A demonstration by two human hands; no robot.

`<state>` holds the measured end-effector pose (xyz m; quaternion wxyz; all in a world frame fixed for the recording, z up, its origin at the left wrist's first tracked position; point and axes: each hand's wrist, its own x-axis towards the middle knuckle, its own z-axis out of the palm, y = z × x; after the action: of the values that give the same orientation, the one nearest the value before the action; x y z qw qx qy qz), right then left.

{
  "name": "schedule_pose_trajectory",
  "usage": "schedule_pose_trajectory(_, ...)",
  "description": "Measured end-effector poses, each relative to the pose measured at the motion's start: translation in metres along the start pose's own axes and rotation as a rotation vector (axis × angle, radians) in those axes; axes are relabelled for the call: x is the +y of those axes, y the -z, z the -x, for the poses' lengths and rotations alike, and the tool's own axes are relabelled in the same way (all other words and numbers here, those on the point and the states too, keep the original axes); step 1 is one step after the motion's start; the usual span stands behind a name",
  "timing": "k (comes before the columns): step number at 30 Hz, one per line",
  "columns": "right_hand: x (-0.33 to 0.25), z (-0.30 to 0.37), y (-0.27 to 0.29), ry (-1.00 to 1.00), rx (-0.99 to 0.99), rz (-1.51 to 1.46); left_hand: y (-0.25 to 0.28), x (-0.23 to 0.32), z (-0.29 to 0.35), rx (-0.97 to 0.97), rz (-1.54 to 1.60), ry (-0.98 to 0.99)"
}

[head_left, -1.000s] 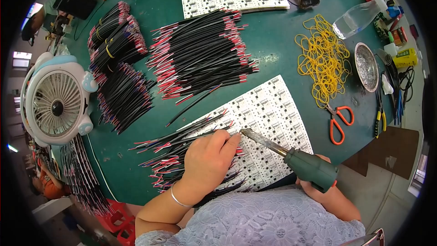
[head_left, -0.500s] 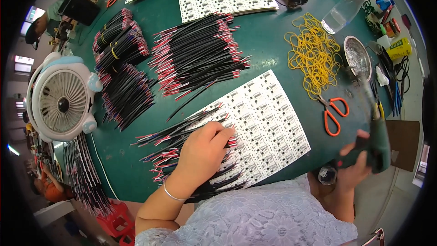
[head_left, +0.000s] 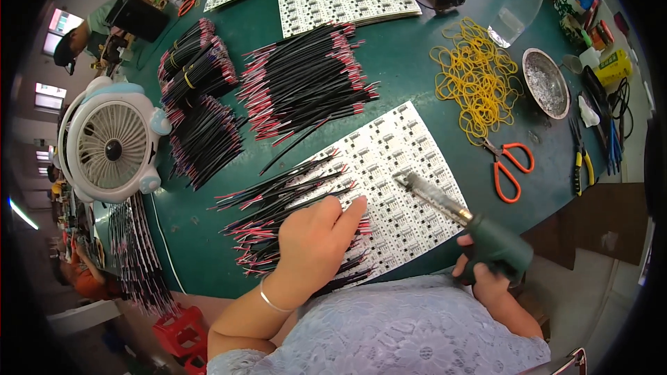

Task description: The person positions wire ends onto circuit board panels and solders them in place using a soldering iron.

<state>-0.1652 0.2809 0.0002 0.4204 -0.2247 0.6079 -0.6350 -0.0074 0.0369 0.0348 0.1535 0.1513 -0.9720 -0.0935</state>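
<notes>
A white circuit board panel [head_left: 406, 187] is laid flat on the green counter [head_left: 410, 62], and it serves as the landmark here. Along its left edge a row of black and red wires [head_left: 278, 198] is fanned out, their ends lying on the panel. These wires are pressed down by the left hand [head_left: 316, 243], which is spread flat with the fingertips resting on the panel's lower left part; nothing is gripped by it. A soldering iron [head_left: 458, 219] is held over the panel's lower right corner, its metal tip pointed toward the panel's middle. Its dark green handle is clasped in the right hand [head_left: 486, 274], with the fingers closed around it.

Above the panel a large loose pile of wires [head_left: 306, 83] is heaped. To the panel's right, orange scissors [head_left: 507, 167] are lain, and beyond them yellow rubber bands [head_left: 476, 80] are scattered. Well to the panel's left a white fan [head_left: 111, 142] is stood.
</notes>
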Motion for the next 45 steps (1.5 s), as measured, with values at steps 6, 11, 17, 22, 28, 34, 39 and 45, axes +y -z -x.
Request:
schedule_pose_trajectory(6,0.007,0.003,0.014,0.065,-0.074,0.117,-0.026,-0.005,0.009,0.018,0.137,0.087)
schedule_pose_trajectory(11,-0.001,-0.001,0.015,0.075,-0.135,0.294,-0.026,-0.007,0.007,0.040,0.137,0.080)
schedule_pose_trajectory(17,-0.026,-0.025,0.001,0.046,-0.188,0.394,-0.024,-0.009,0.007,0.046,0.079,0.068)
schedule_pose_trajectory(22,-0.022,-0.033,-0.001,0.428,-0.257,0.849,-0.026,-0.010,0.006,0.037,0.123,0.078)
schedule_pose_trajectory(28,-0.022,-0.030,-0.003,0.311,-0.232,0.759,-0.028,-0.010,0.008,-0.005,0.193,0.119)
schedule_pose_trajectory(34,-0.022,-0.027,-0.004,0.265,-0.242,0.706,-0.029,-0.010,0.007,0.014,0.220,0.112)
schedule_pose_trajectory(39,-0.031,-0.036,-0.011,0.320,-0.291,0.777,-0.028,-0.010,0.008,-0.025,0.259,0.148)
schedule_pose_trajectory(45,-0.030,-0.029,0.000,0.331,-0.323,0.760,-0.026,-0.010,0.007,-0.041,0.271,0.153)
